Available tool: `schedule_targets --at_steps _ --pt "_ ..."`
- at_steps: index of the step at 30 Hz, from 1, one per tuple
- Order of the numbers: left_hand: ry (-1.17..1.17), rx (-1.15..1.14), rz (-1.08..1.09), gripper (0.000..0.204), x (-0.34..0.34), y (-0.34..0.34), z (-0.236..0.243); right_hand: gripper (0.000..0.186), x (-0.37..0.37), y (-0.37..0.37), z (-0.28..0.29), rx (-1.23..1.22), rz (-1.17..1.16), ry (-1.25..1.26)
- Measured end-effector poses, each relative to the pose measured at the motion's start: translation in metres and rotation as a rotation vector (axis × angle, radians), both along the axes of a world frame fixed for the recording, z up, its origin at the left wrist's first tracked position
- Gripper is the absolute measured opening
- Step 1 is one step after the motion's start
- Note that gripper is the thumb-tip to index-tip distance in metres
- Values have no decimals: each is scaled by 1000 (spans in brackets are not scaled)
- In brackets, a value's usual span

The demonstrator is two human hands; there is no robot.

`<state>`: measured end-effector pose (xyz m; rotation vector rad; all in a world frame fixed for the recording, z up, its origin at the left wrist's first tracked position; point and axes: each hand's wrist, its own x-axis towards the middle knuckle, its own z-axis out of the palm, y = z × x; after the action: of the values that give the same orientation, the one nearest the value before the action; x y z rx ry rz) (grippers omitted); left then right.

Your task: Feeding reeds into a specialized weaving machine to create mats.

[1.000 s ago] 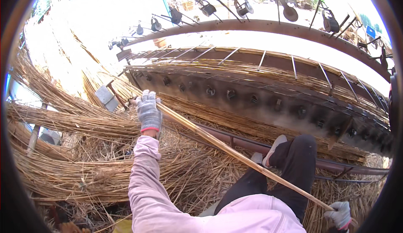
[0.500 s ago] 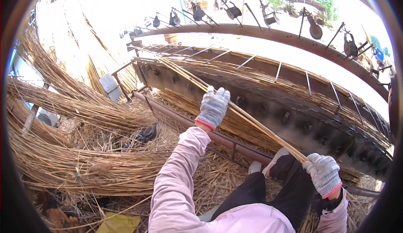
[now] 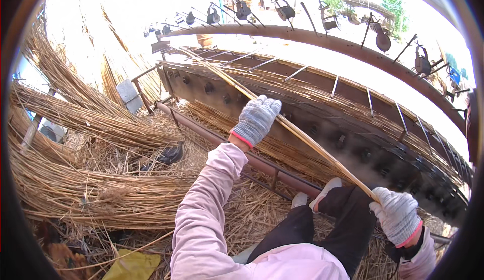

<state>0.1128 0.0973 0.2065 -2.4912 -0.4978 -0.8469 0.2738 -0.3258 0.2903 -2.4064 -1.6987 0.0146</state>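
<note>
A thin bunch of long tan reeds (image 3: pixel 322 151) slants from the upper left down to the lower right in front of me. Partway along it, my left hand (image 3: pixel 257 118), in a grey knit glove with a red cuff, is closed around the stalks. My right hand (image 3: pixel 396 214), gloved alike, grips the near lower end. Beneath and beyond the bunch runs a long dark metal machine (image 3: pixel 227 96) with a row of round fittings along its side. More reeds (image 3: pixel 302 86) lie lengthwise on its top, under slanted metal rods.
Big reed bundles (image 3: pixel 101 199) lie to the left over straw litter. A rusty pipe rail (image 3: pixel 252 161) crosses between my legs and the machine. Beyond it, a curved beam (image 3: pixel 322 39) carries hanging weights. A yellow sheet (image 3: pixel 133 265) and black plastic (image 3: pixel 170 154) lie on the ground.
My right hand has moved slightly right and down with the reeds' lower end. The left hand, still on the bunch, has risen a little in the picture, and the whole view has shifted slightly.
</note>
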Motion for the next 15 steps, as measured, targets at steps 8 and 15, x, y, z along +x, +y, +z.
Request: schedule_targets --at_steps 8,15 --pt "-439 -43 62 53 -6 10 4 21 16 25 37 9 -174 763" --pt "-1204 -1049 -10 55 6 -44 -31 21 22 30 43 -88 -245 1046"
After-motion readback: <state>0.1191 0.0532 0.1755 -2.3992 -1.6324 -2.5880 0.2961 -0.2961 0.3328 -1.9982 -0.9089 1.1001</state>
